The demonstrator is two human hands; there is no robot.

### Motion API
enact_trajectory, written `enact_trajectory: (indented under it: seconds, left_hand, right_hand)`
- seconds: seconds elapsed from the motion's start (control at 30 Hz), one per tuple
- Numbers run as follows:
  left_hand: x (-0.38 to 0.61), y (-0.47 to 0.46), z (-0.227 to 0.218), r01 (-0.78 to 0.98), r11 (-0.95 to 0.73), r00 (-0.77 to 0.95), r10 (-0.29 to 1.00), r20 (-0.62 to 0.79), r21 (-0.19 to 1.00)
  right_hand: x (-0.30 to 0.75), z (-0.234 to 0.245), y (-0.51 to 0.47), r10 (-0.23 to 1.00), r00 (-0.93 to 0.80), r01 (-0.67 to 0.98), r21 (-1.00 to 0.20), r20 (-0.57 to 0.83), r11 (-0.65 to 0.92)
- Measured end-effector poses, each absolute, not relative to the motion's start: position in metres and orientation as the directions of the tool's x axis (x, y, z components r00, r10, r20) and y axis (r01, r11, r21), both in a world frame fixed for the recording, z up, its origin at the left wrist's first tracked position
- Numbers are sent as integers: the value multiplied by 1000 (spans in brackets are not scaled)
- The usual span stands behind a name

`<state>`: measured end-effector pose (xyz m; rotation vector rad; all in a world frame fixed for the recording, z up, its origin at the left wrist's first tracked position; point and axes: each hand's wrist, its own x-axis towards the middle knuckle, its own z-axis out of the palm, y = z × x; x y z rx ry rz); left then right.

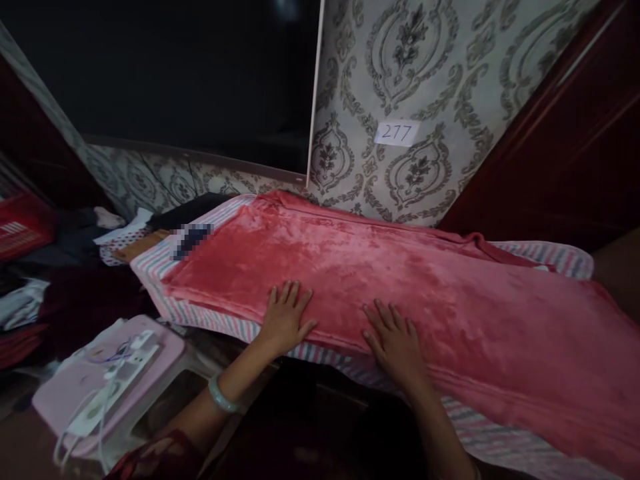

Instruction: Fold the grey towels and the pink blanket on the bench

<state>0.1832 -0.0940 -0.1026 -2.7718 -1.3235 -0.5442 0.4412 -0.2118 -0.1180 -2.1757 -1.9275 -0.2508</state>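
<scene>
A red plush garment point(380, 273) lies spread flat on a board with a striped pink cover point(235, 323). My left hand point(286, 317) rests flat on the garment's near edge, fingers spread; a pale green bangle point(221, 395) circles that wrist. My right hand point(395, 341) lies flat beside it on the same edge, fingers stretched out. Neither hand grips anything.
A pink stool point(75, 393) with a white power strip point(120, 373) and cables stands at lower left. Heaped clothes point(75, 293) and a red crate point(23, 227) lie left. A dark screen point(190, 73), patterned wallpaper with a paper label "217" point(397, 133) and a dark red door point(565, 147) stand behind.
</scene>
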Motion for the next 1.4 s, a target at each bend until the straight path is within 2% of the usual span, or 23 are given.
enact_trajectory:
  seconds: [0.17, 0.4, 0.5, 0.6, 0.7, 0.8, 0.87, 0.93, 1.0, 1.03, 1.1, 1.17, 1.23, 1.27, 1.4]
  left_hand:
    - [183, -103, -110, 762, -635, 565, 748, 348, 129]
    - [147, -108, -89, 774, -605, 529, 779, 337, 183]
    - [122, -89, -72, 830, -522, 432, 825, 364, 199]
    - [99, -66, -67, 917, -368, 288, 877, 386, 154]
    - [85, -55, -79, 964, -228, 172, 926, 336, 137]
    - [80, -59, -96, 966, -216, 148, 912, 382, 142]
    - [74, -64, -99, 942, -273, 170, 889, 425, 195]
    - [62, -65, -96, 891, -325, 157, 876, 457, 317]
    - [44, -62, -90, 839, -289, 11, 856, 517, 460]
    - [33, -60, -87, 810, -224, -129, 834, 537, 542]
    - [10, -53, -85, 644, -54, -478, 751, 457, 763]
    - [-10, -47, -88, 363, 54, -687, 690, 228, 930]
    - [-24, -41, -92, 141, 99, -701, 713, 29, 985]
    - [-29, -39, -95, 85, 114, -670, 742, -28, 990]
    - [-39, -32, -98, -59, 153, -551, 819, -160, 987]
  right_hand:
    - [446, -121, -215, 952, 101, 995, -16, 290, -101]
    - [455, -133, -215, 942, 52, 998, 27, 330, -64]
    - [457, -136, -214, 935, 49, 998, 24, 351, -61]
    - [458, -141, -214, 927, 44, 998, 15, 372, -54]
    - [461, -147, -214, 918, 30, 999, 11, 396, -37]
    - [464, -152, -214, 913, 24, 1000, 5, 406, -28]
    - [465, -154, -214, 914, 30, 999, 0, 405, -33]
    - [465, -156, -213, 916, 29, 1000, -1, 400, -31]
    - [466, -156, -213, 918, 22, 1000, 2, 397, -25]
    - [466, -156, -212, 917, 21, 1000, 4, 399, -24]
    - [466, -156, -212, 915, 25, 1000, 6, 403, -30]
    - [466, -155, -212, 914, 30, 999, 6, 404, -35]
    - [465, -154, -212, 917, 33, 999, 7, 397, -39]
    - [465, -153, -212, 920, 34, 999, 9, 391, -41]
    - [463, -150, -213, 928, 40, 998, 25, 370, -53]
